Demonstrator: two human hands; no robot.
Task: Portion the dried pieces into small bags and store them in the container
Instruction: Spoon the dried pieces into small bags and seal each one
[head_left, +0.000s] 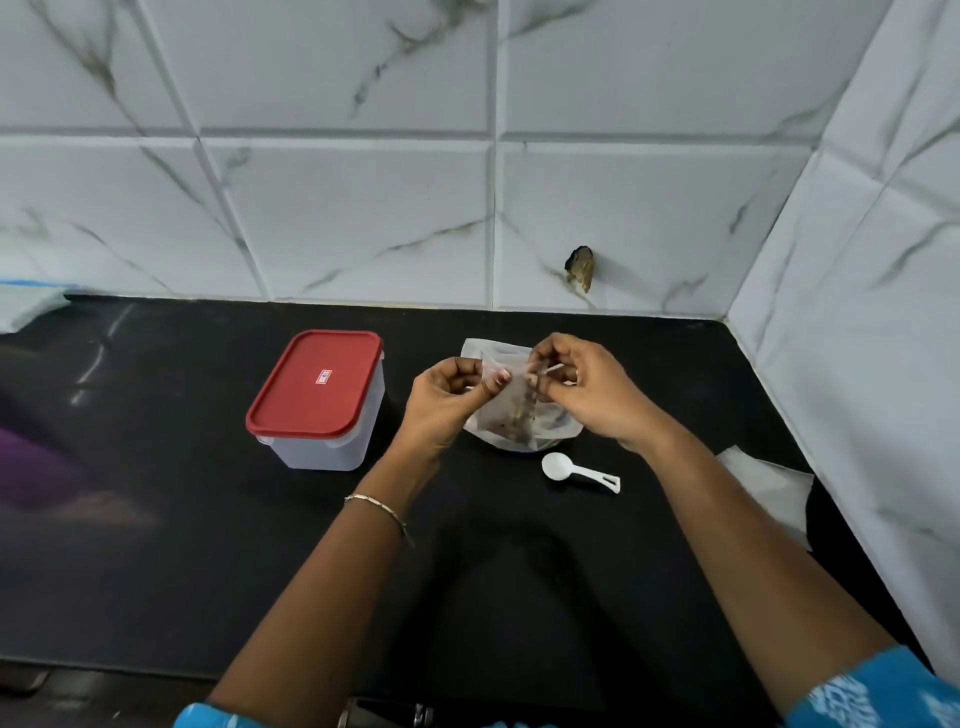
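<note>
A small clear bag with brown dried pieces in it hangs above the black counter. My left hand pinches its top left corner, and my right hand pinches its top right edge. Behind the small bag a larger white pouch stands on the counter, mostly hidden. A translucent container with a red lid stands shut to the left of my hands. A white plastic spoon lies in front of the pouch.
Several empty clear bags lie at the counter's right side by the tiled wall. A marble-patterned tiled wall closes the back and right. A pale cloth shows at the far left edge.
</note>
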